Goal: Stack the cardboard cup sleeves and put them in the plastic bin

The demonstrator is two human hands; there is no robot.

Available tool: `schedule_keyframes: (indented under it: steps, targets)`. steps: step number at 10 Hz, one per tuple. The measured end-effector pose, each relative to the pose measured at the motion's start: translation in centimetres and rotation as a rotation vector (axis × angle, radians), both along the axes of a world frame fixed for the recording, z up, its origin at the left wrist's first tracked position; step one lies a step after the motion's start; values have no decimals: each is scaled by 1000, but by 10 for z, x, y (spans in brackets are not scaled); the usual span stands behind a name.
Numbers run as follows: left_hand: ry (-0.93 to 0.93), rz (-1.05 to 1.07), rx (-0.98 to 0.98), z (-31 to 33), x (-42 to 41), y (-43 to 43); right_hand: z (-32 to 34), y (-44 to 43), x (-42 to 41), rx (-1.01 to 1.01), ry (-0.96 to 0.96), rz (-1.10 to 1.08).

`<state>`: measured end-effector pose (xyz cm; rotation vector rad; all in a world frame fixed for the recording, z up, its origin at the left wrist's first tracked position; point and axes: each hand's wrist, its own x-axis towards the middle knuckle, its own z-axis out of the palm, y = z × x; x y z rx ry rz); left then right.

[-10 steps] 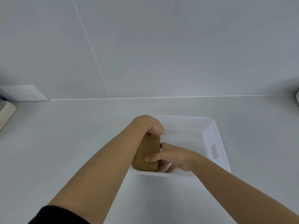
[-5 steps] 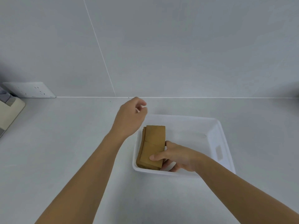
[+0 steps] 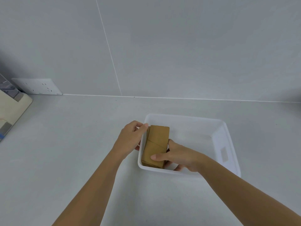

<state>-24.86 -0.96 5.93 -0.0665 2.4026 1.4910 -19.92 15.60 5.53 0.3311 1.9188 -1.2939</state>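
Note:
A stack of flattened brown cardboard cup sleeves (image 3: 158,137) lies inside the white plastic bin (image 3: 187,117), against its left wall. My right hand (image 3: 180,155) reaches in from the near side and grips the near end of the stack, thumb on top and fingers beside and under it. My left hand (image 3: 130,137) is outside the bin at its left wall, with the thumb on the rim near the far left corner and the fingers curled against the outside. The right part of the bin holds nothing.
The bin stands on a white countertop that meets a grey tiled wall at the back. A white wall socket (image 3: 38,86) sits low on the wall at the far left. A beige appliance (image 3: 11,110) stands at the left edge of the counter.
My left hand let go of the stack, lifted away to the far left, then came back down onto the bin's left rim. My right hand has stayed on the stack.

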Motion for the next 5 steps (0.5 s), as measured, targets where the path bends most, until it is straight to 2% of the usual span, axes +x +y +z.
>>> schedule_keyframes:
  steps: [3, 5]
  targets:
    - [-3, -39, 20, -1, 4, -4, 8, -5, 4, 8, 96, 25]
    - [-2, -55, 19, -3, 5, -10, 8, -2, 4, 35, 102, -69]
